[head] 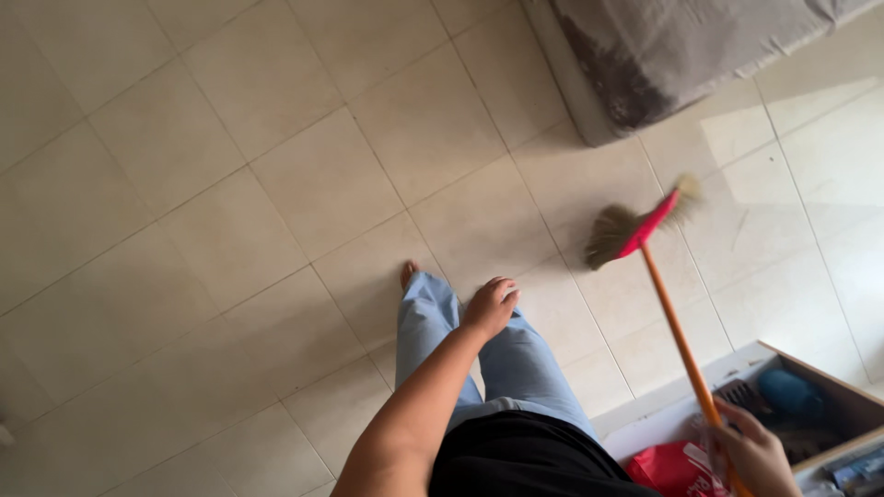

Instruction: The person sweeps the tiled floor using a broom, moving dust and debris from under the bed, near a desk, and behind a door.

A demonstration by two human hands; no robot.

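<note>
The broom is gripped by the right hand alone, the left hand loosely curled and empty, so the open box could be clipped by the handle.

Soft daylight fills your view, evenly bright on the pale floor tiles. A sharper sunlit patch with straight edges lies at the upper right, fading toward the right edge. Your broom head is smeared by motion blur; a soft shadow sits under the grey bed.
</note>
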